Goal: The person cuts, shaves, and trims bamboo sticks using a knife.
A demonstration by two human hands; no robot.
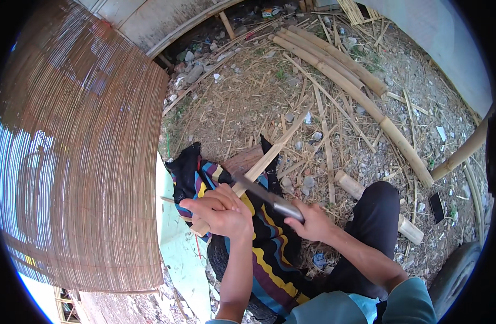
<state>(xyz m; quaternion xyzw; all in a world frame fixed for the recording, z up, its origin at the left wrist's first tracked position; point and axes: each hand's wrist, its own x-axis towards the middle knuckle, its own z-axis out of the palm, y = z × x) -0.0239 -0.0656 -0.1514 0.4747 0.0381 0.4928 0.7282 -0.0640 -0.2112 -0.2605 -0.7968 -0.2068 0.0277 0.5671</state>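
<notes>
My left hand (222, 212) is closed around the lower part of a split bamboo strip (277, 148), which slants up and away to the right. In my right hand (314, 221) is a knife (287, 209), gripped by its greyish handle. Its blade, slightly blurred, lies across the strip just beyond my left hand. Under both hands a striped cloth (275, 264) in black, yellow, purple and blue covers my lap. A wooden block (243, 160) shows behind the strip, partly hidden by it and the cloth.
At left hangs a slatted bamboo blind (91, 178). Long bamboo poles (348, 83) lie ahead to the right, among scattered slivers and stones. Short bamboo pieces (410, 231) and a dark phone (436, 208) rest near my right knee. A tire (457, 275) stands at lower right.
</notes>
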